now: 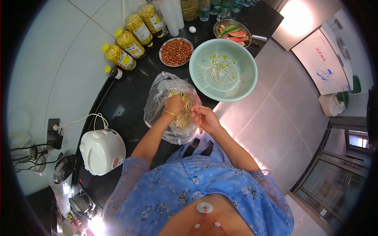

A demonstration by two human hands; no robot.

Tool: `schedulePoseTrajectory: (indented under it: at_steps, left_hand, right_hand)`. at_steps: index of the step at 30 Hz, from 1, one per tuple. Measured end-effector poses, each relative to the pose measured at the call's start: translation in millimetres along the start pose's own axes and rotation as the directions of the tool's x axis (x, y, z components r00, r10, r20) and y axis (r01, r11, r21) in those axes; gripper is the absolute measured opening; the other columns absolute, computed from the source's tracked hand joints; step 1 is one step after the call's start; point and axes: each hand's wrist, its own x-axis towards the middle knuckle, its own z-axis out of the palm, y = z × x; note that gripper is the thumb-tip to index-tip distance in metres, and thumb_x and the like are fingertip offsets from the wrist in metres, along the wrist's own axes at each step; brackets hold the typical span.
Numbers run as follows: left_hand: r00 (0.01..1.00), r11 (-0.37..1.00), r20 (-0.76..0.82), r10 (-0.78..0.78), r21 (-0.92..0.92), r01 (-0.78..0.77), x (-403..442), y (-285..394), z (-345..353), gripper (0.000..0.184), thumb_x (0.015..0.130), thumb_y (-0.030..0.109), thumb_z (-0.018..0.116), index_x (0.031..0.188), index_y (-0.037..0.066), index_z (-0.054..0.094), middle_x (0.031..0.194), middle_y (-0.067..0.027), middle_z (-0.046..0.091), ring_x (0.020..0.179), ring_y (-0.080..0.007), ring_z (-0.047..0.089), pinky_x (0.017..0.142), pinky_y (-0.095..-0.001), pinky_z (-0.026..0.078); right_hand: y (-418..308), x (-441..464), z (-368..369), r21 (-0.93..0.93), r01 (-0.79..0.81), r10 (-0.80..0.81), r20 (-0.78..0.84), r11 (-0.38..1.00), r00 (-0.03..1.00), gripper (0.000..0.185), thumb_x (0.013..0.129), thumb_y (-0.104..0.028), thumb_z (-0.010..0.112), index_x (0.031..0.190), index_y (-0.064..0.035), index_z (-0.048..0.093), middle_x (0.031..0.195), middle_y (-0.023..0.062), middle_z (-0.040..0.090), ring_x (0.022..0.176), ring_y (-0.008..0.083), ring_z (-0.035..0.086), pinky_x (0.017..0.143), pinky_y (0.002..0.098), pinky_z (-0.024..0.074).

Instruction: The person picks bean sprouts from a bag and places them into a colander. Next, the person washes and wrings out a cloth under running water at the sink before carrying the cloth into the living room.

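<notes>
A clear plastic bag (157,92) lies on the black counter close to my body, its mouth spread wide. Pale bean sprouts (182,120) with yellowish heads fill it. My left hand (174,105), with a gold bangle at the wrist, is inside the bag, its fingers curled into the sprouts and partly hidden by them. At the bag's right rim, my right hand (205,118) has its thumb and fingertips pinched on the plastic edge. Beyond it stands a pale green colander (250,84) with a small heap of sprouts on its bottom.
A plate of peanuts (176,52) sits behind the bag, near an egg (192,29) and a metal bowl of watermelon rinds (236,35). Yellow-capped bottles (128,43) line the wall. A white kettle (103,152) stands at left; the counter edge runs along the right.
</notes>
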Motion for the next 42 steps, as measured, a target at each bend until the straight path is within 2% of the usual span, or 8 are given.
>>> schedulePoseTrajectory:
  at_steps: [8, 18, 21, 29, 31, 38, 40, 42]
  left_hand:
    - [0.997, 0.954, 0.067, -0.049, -0.294, 0.066, -24, -20, -36, 0.025, 0.067, 0.027, 0.067, 0.07, 0.002, 0.064, 0.067, -0.0133, 0.062, 0.064, -0.0263, 0.061, 0.059, -0.0361, 0.046]
    - [0.874, 0.791, -0.485, -0.035, -0.548, -0.272, -90, -7, -122, 0.009, 0.074, 0.004, 0.065, 0.071, 0.0, 0.057, 0.062, -0.002, 0.051, 0.054, -0.0048, 0.045, 0.048, -0.0206, 0.036]
    - [0.936, 0.563, -0.333, -0.113, -0.798, -0.216, -90, -8, -141, 0.01, 0.077, 0.003, 0.063, 0.072, -0.001, 0.056, 0.063, 0.0047, 0.05, 0.055, 0.0012, 0.041, 0.047, -0.0155, 0.032]
    - [0.972, 0.455, -0.177, -0.152, -0.886, -0.09, -73, -18, -147, 0.012, 0.078, 0.008, 0.064, 0.071, 0.002, 0.056, 0.058, 0.0053, 0.049, 0.051, 0.001, 0.04, 0.044, -0.0155, 0.028]
    - [0.978, 0.455, -0.144, -0.151, -0.888, -0.061, -68, -16, -145, 0.013, 0.078, 0.01, 0.064, 0.07, 0.003, 0.057, 0.058, 0.0053, 0.049, 0.05, 0.0009, 0.04, 0.044, -0.0155, 0.028]
    - [0.99, 0.459, -0.124, -0.07, -0.885, -0.078, -41, 6, -137, 0.015, 0.078, 0.011, 0.064, 0.068, 0.004, 0.057, 0.057, 0.0053, 0.049, 0.049, -0.0006, 0.04, 0.043, -0.0169, 0.028]
    - [0.992, 0.448, -0.11, -0.056, -0.891, -0.074, -26, 23, -142, 0.015, 0.078, 0.012, 0.064, 0.067, 0.003, 0.057, 0.057, 0.0053, 0.049, 0.05, -0.0011, 0.041, 0.044, -0.0171, 0.029]
    - [0.988, 0.503, -0.152, -0.032, -0.857, -0.116, -6, 48, -148, 0.014, 0.079, 0.011, 0.064, 0.07, 0.005, 0.056, 0.057, 0.0035, 0.049, 0.046, -0.0015, 0.038, 0.042, -0.0164, 0.026]
  right_hand:
    - [4, -8, 2, -0.001, 0.008, -0.008, 0.008, 1.0, 1.0, 0.012, 0.084, -0.006, 0.05, 0.09, 0.0008, 0.057, 0.073, 0.0078, 0.06, 0.055, 0.0143, 0.052, 0.054, 0.0241, 0.0438]
    - [10, 16, 36, -0.209, 0.029, -0.021, 0.038, 0.977, 0.999, 0.012, 0.083, -0.006, 0.055, 0.093, 0.0005, 0.06, 0.07, 0.0026, 0.057, 0.053, 0.0079, 0.049, 0.048, 0.0185, 0.0385]
    - [12, 22, 41, -0.349, 0.032, -0.004, 0.08, 0.937, 0.997, 0.014, 0.082, -0.006, 0.057, 0.093, 0.0006, 0.063, 0.068, 0.0004, 0.055, 0.053, 0.0063, 0.047, 0.048, 0.0179, 0.0359]
    - [13, 15, 63, -0.493, 0.105, -0.048, 0.127, 0.863, 0.991, 0.018, 0.079, -0.008, 0.06, 0.094, -0.0009, 0.065, 0.061, -0.0024, 0.052, 0.05, 0.0043, 0.041, 0.047, 0.0184, 0.0332]
    - [12, 11, 65, -0.674, 0.157, -0.092, 0.132, 0.722, 0.987, 0.017, 0.078, -0.008, 0.062, 0.092, -0.0015, 0.065, 0.06, -0.0023, 0.052, 0.049, 0.0043, 0.04, 0.046, 0.0187, 0.0315]
    - [11, 13, 36, -0.466, 0.101, -0.113, 0.002, 0.879, 0.994, 0.008, 0.074, -0.005, 0.056, 0.079, -0.0017, 0.06, 0.062, -0.0001, 0.05, 0.052, 0.0079, 0.041, 0.047, 0.0223, 0.0315]
    - [8, 15, 15, 0.026, -0.044, 0.045, -0.04, 0.999, 0.998, 0.005, 0.071, -0.006, 0.053, 0.073, -0.003, 0.056, 0.066, 0.0038, 0.053, 0.052, 0.0109, 0.043, 0.049, 0.0241, 0.0332]
    - [10, 11, 5, 0.011, -0.022, 0.023, -0.065, 1.0, 0.998, 0.005, 0.07, -0.007, 0.052, 0.072, -0.0037, 0.054, 0.067, 0.0049, 0.052, 0.052, 0.0122, 0.043, 0.049, 0.0248, 0.0341]
